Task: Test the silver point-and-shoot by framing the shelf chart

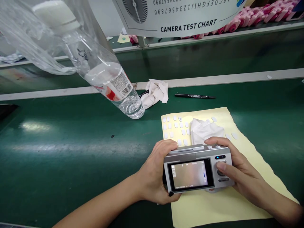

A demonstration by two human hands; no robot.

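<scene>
A silver digital camera (197,152) is held up between my two hands, its back towards me. Its screen (190,174) is lit with a blurry brownish picture, and a small blue light glows at the upper right. My left hand (158,172) is wrapped round the camera's left end. My right hand (239,167) grips the right end, the thumb on the back buttons and the index finger along the top. Beneath lies a yellow sheet (237,202) with several small white stickers. A crumpled white tissue (204,129) rests on the sheet just beyond the camera.
A water bottle (104,72) stands at the left, beside a crumpled tissue (155,91). A black pen (194,96) lies on the green table (71,164). A camera test chart (187,15) hangs at the top; pink items (261,14) line the shelf behind.
</scene>
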